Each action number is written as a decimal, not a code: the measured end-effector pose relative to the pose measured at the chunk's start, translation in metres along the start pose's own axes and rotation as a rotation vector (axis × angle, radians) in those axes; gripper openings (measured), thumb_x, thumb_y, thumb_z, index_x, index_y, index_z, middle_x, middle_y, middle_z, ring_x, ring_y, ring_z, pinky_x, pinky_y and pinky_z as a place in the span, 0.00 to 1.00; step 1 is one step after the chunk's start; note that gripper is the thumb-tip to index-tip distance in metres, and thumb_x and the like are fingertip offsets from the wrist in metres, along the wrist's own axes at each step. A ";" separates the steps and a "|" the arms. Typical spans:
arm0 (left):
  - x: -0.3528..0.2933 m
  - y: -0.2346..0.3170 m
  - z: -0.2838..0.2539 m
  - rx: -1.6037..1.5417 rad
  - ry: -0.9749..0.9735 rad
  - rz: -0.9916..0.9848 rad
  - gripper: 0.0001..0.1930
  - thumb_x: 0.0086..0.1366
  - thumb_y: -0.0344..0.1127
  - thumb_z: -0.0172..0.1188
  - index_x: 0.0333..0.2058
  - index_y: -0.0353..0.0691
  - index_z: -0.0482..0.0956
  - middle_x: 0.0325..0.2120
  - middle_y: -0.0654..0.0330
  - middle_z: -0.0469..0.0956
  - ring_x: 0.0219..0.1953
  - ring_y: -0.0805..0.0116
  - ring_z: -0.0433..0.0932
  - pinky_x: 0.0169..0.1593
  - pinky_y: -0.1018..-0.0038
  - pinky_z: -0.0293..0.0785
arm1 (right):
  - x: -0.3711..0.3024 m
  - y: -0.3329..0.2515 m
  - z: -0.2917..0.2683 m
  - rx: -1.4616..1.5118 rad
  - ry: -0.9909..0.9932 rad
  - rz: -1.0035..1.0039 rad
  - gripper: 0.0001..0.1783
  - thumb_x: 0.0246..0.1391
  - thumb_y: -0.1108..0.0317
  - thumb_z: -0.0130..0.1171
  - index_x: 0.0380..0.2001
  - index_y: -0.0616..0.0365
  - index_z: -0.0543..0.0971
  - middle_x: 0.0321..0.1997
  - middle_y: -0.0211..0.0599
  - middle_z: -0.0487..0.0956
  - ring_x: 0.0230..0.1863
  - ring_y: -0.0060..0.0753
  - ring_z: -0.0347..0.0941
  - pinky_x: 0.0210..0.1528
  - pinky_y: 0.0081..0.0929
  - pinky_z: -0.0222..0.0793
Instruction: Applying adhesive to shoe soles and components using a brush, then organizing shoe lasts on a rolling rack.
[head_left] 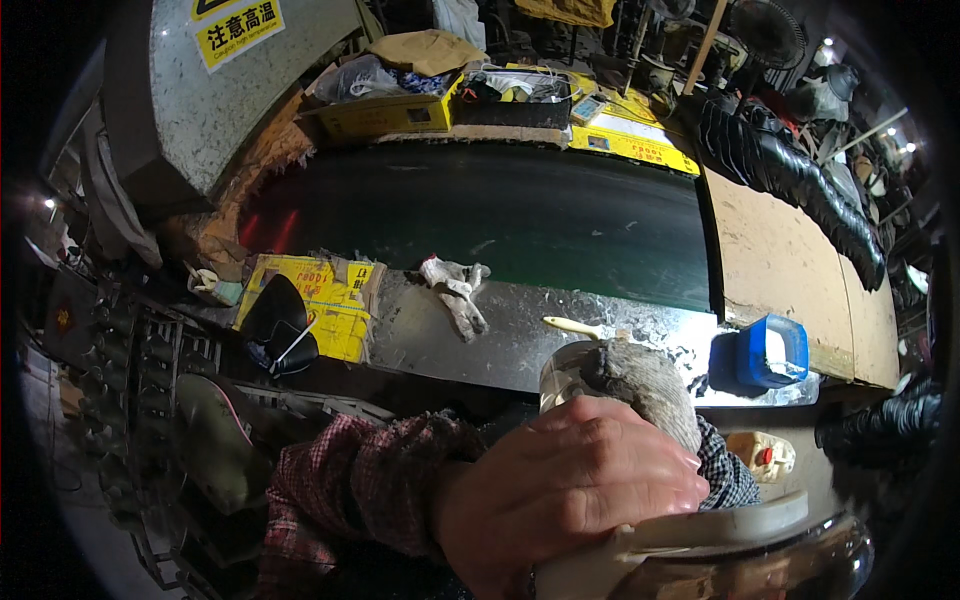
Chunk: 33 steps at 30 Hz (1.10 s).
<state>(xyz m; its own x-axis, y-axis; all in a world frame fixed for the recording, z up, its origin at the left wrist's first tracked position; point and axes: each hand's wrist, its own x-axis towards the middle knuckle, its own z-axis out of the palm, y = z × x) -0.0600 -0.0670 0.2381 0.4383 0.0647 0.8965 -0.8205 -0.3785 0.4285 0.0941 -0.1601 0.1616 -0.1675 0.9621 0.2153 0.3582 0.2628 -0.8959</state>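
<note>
My left hand [575, 490], bare, reaches in from a red checked sleeve [350, 480]. Its fingers are pressed together and curled; what they grip is hidden. Just below them is a pale-rimmed, see-through brownish object [750, 560], cut off by the lower edge. Behind the left hand is my right hand [640, 385] in a worn grey work glove, with a dark checked cuff beside it. A clear, shiny object [563, 375] shows next to the glove; I cannot tell whether it is held. The right fingers are mostly hidden.
A dark green conveyor belt [480, 210] runs across behind a metal ledge [430, 340]. On the ledge lie another glove [458, 290], a brush [575, 327] and a blue container [775, 350]. Yellow cardboard [320, 290], a metal housing [215, 110] and a white jug [762, 455] stand around.
</note>
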 end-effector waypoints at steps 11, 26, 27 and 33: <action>-0.002 0.008 -0.002 0.014 -0.012 -0.027 0.26 0.68 0.47 0.48 0.49 0.24 0.69 0.44 0.39 0.74 0.46 0.47 0.77 0.49 0.57 0.70 | -0.007 -0.008 -0.001 0.096 0.005 -0.028 0.21 0.62 0.62 0.48 0.56 0.56 0.71 0.59 0.41 0.70 0.61 0.42 0.64 0.66 0.36 0.55; 0.013 0.022 0.015 0.149 -0.005 -0.175 0.14 0.62 0.33 0.59 0.43 0.30 0.71 0.39 0.44 0.79 0.41 0.53 0.81 0.48 0.63 0.72 | -0.019 -0.007 -0.006 -0.244 0.069 -0.257 0.21 0.59 0.60 0.51 0.54 0.56 0.72 0.57 0.43 0.71 0.59 0.47 0.65 0.64 0.39 0.58; 0.013 0.023 0.016 0.126 -0.005 -0.282 0.14 0.61 0.32 0.60 0.43 0.32 0.70 0.40 0.43 0.79 0.41 0.51 0.81 0.49 0.62 0.71 | -0.021 -0.005 -0.006 -0.242 0.058 -0.232 0.21 0.59 0.60 0.51 0.54 0.56 0.72 0.57 0.43 0.71 0.59 0.47 0.65 0.64 0.39 0.58; 0.000 -0.006 -0.009 0.114 -0.277 0.059 0.13 0.63 0.33 0.58 0.43 0.31 0.70 0.40 0.42 0.78 0.41 0.50 0.80 0.49 0.62 0.71 | -0.023 -0.015 -0.010 -0.306 0.021 -0.144 0.21 0.59 0.60 0.50 0.54 0.54 0.72 0.56 0.42 0.71 0.59 0.46 0.65 0.64 0.38 0.57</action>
<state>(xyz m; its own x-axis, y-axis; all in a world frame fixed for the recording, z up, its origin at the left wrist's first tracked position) -0.0583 -0.0569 0.2368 0.4874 -0.2091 0.8478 -0.8080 -0.4762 0.3471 0.1013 -0.1850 0.1741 -0.2190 0.9137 0.3422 0.5921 0.4032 -0.6978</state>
